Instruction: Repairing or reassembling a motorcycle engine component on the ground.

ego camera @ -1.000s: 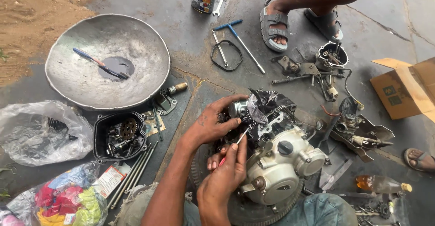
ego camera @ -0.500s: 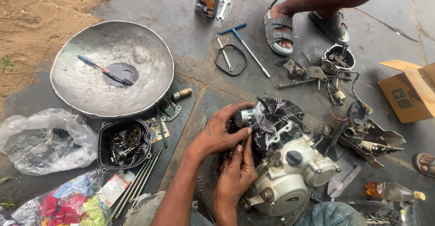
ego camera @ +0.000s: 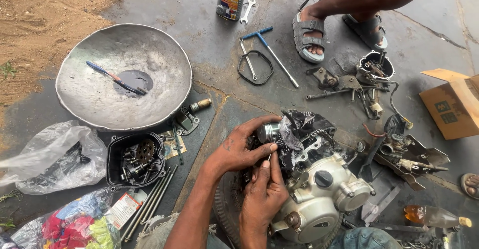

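Your left hand (ego camera: 239, 151) clamps the piston (ego camera: 268, 131) | right hand (ego camera: 262, 199) pinches beneath it, on engine (ego camera: 319, 189) | metal basin (ego camera: 164, 49) far left | another person's sandalled foot (ego camera: 307, 39) beyond.

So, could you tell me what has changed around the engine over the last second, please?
The left hand closed in from a spread grip onto the piston atop the engine. The right hand slid up under it, fingers at the same spot. Metal basin and scattered parts stayed put.
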